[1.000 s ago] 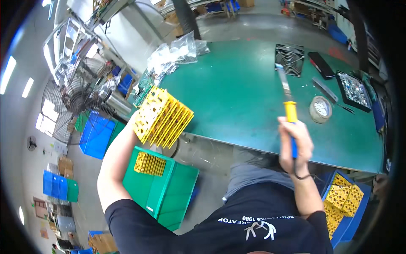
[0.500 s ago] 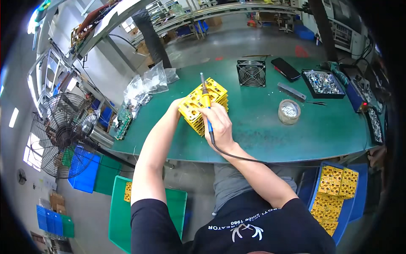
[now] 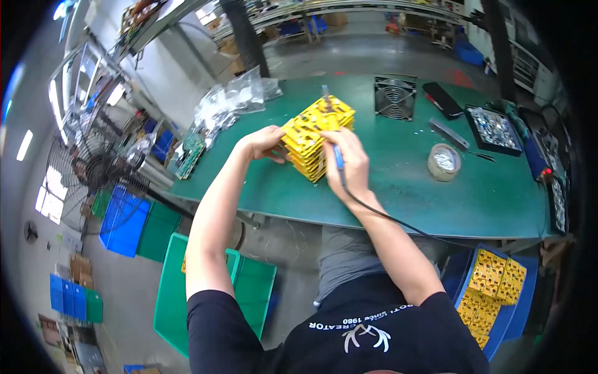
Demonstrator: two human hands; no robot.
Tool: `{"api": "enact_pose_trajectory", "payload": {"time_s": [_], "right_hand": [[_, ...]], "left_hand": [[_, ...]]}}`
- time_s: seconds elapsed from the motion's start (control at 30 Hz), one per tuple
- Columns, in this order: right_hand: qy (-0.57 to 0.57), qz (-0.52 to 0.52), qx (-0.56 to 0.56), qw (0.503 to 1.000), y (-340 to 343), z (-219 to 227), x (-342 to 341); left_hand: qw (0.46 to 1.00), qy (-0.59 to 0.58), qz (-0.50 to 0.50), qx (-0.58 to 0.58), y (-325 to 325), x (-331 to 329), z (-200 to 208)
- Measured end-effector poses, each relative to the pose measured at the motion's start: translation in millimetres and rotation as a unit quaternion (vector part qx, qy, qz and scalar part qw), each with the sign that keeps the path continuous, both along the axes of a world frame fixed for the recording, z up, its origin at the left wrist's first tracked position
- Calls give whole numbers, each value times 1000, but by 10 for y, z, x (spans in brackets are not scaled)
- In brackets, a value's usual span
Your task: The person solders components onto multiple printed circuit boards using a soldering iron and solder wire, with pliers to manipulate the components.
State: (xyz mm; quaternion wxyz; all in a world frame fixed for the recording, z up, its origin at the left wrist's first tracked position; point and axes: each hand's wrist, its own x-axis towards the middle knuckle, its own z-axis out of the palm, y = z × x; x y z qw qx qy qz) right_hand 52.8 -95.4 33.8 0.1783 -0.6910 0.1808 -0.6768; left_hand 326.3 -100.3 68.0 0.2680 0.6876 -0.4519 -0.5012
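On the green workbench stands a stack of yellow boards, with small dark cut-outs or parts on the top one. My left hand grips the stack's left corner, its fingers partly hidden there. In my right hand is a soldering iron with a yellow and blue handle, held like a pen. Its metal shaft leans over the far part of the top board. Whether the tip touches the board I cannot tell. A dark cord runs from the handle along my right forearm.
Behind the stack stands a small square fan. To the right are a tape roll holding bright bits, a black tray of small parts, tweezers and a black case. Plastic bags lie left; a blue bin holds yellow boards.
My left hand has slid from behind the stack to its left corner. The stack sits higher and further right in view, partly because the view has shifted. The soldering iron stays in my right hand.
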Motion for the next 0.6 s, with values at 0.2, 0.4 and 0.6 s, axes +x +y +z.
{"api": "enact_pose_trajectory", "payload": {"time_s": [0.2, 0.4, 0.6], "right_hand": [[40, -34, -4, 999, 18, -97, -489], [72, -61, 51, 994, 107, -415, -925], [127, -129, -33, 983, 202, -669, -1552]], "left_hand": [[978, -186, 60, -76, 1261, 143, 304], [943, -110, 313, -11, 3182, 1021, -483], [765, -100, 636, 15, 5135, 1775, -2290]]}}
